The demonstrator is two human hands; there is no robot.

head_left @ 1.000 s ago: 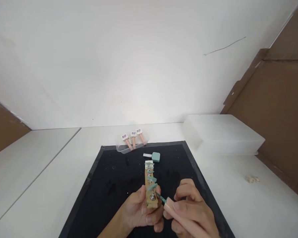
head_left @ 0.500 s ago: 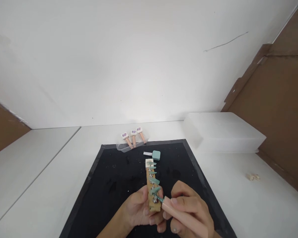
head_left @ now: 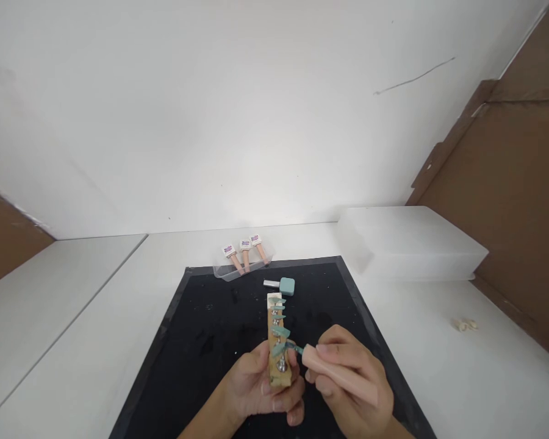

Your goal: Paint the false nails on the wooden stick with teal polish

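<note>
White table (head_left: 96, 317) in a white-walled corner, brown board (head_left: 516, 201) on the right. Black mat (head_left: 201, 341) in the middle, white box (head_left: 412, 244) beyond its right corner. Teal polish bottle (head_left: 283, 285) lies on the mat's far part, clear tray (head_left: 238, 271) with pink-handled sticks at the far edge. Left hand (head_left: 260, 390) grips a wooden nail-tip holder (head_left: 277, 360) upright over the mat's near part. Right hand (head_left: 352, 384) pinches a pink brush cap (head_left: 336, 372), its teal brush touching a nail tip (head_left: 280, 349).
</note>
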